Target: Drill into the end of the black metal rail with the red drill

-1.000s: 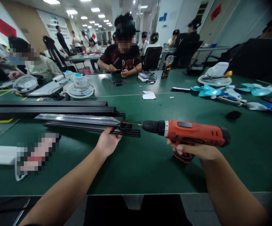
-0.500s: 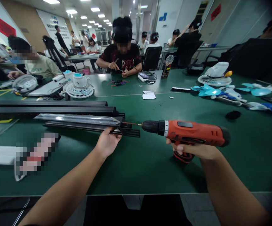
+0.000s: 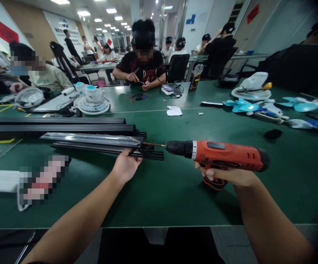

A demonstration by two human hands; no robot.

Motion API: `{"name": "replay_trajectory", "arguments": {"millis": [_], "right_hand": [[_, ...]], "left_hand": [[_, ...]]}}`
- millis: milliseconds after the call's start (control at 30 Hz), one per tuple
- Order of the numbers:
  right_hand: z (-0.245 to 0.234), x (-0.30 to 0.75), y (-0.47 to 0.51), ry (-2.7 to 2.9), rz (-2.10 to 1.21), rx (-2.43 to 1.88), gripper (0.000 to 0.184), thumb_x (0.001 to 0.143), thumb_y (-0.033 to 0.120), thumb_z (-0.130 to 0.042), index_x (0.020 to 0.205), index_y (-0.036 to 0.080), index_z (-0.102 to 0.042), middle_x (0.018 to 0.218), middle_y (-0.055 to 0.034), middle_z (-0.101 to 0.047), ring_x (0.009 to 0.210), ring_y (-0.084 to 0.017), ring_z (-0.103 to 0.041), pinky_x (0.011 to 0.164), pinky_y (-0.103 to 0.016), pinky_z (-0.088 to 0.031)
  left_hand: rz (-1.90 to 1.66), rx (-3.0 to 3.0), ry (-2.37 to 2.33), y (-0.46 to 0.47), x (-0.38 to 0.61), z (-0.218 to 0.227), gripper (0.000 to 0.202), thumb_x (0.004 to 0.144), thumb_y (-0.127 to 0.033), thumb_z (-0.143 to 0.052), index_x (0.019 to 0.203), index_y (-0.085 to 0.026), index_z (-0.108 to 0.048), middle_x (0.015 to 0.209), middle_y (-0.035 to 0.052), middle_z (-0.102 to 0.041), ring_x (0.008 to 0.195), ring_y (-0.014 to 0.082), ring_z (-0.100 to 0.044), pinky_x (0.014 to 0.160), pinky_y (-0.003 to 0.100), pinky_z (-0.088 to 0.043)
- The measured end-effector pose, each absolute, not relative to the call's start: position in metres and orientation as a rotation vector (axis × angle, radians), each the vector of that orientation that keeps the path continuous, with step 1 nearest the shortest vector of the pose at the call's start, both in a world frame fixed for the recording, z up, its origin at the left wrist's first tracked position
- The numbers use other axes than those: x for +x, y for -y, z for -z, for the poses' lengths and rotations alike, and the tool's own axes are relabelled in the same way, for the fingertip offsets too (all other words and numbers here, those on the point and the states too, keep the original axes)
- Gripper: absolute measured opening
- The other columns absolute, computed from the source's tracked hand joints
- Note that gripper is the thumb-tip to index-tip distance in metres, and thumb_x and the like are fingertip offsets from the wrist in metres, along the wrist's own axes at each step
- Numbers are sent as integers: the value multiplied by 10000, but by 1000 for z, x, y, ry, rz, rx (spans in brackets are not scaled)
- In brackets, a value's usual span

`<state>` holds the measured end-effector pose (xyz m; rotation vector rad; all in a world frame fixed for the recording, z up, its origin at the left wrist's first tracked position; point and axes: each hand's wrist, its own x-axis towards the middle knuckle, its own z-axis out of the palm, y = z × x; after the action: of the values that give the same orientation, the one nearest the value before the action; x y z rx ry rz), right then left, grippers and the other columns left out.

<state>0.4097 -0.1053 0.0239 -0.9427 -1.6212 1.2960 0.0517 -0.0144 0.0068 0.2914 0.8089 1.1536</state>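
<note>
My right hand (image 3: 225,175) is closed round the grip of an orange and black cordless drill (image 3: 222,154), held level over the green table (image 3: 175,190). Its thin bit (image 3: 154,144) points left into the right end of a long black metal rail (image 3: 98,146) with a shiny strip on top. My left hand (image 3: 126,165) grips that rail from the near side, close to its right end, thumb over the edge.
Two more long black rails (image 3: 60,126) lie behind. Small white fans (image 3: 93,102) stand at the back left, blue fan blades (image 3: 241,105) and a fan grille (image 3: 251,93) at the right. A person (image 3: 144,66) sits working across the table; others sit farther back.
None on my side: both hands, the drill and the rail stay put. The person across the table has shifted slightly.
</note>
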Motion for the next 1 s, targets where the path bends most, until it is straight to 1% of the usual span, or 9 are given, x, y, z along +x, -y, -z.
{"name": "replay_trajectory", "arguments": {"millis": [200, 267, 367, 433, 567, 733, 867, 1000], "right_hand": [[-21, 411, 104, 1623, -1293, -924, 221, 993, 399, -956, 1160, 269, -893, 965, -35, -815, 661, -124, -705, 622, -259, -680], [-22, 411, 104, 1643, -1282, -918, 225, 1003, 406, -947, 1168, 262, -896, 896, -24, -801, 653, -132, -705, 621, -266, -680], [-24, 411, 103, 1679, -1273, -909, 246, 1018, 419, -931, 1192, 248, -898, 750, 11, -732, 638, -149, -703, 613, -277, -674], [-25, 411, 103, 1683, -1267, -910, 262, 1017, 428, -930, 1197, 241, -898, 710, 24, -703, 633, -155, -705, 598, -277, -664], [-27, 410, 104, 1691, -1249, -929, 239, 1022, 415, -924, 1182, 239, -900, 718, 14, -723, 637, -163, -716, 588, -283, -660], [-26, 409, 105, 1669, -1244, -906, 226, 1016, 404, -931, 1185, 257, -901, 744, 13, -734, 631, -154, -703, 596, -282, -667], [-24, 410, 104, 1671, -1288, -902, 240, 1020, 397, -924, 1205, 246, -898, 745, 14, -719, 645, -156, -702, 603, -278, -674], [-21, 412, 104, 1661, -1286, -900, 243, 1021, 379, -926, 1226, 252, -897, 849, -15, -782, 668, -142, -715, 626, -259, -680]], "left_hand": [[-1165, 299, -810, 15, 53, -9, 199, 1030, -99, -597, 1020, -198, -770, 1016, 76, -802, 780, 160, -654, 646, 277, -499], [-1159, 312, -812, 15, 52, -9, 184, 1030, -108, -611, 1016, -201, -770, 1010, 76, -797, 775, 161, -644, 645, 279, -495], [-1158, 314, -817, 16, 52, -10, 188, 1038, -116, -607, 1039, -200, -775, 1006, 75, -789, 773, 162, -634, 639, 280, -488], [-1155, 305, -820, 16, 53, -11, 197, 1043, -115, -597, 1055, -195, -777, 1009, 76, -788, 769, 160, -630, 638, 278, -490], [-1156, 298, -818, 16, 53, -10, 203, 1050, -116, -586, 1059, -191, -774, 1028, 81, -792, 783, 159, -640, 641, 273, -495], [-1152, 314, -808, 14, 50, -6, 183, 1026, -117, -622, 1067, -200, -780, 1029, 81, -793, 772, 164, -629, 650, 287, -494], [-1154, 329, -797, 14, 49, -5, 198, 1019, -126, -643, 1119, -209, -792, 1054, 81, -803, 777, 163, -635, 648, 284, -490], [-1148, 321, -807, 14, 49, -5, 181, 1025, -122, -626, 1078, -199, -781, 1035, 84, -798, 768, 160, -635, 645, 278, -495]]}}
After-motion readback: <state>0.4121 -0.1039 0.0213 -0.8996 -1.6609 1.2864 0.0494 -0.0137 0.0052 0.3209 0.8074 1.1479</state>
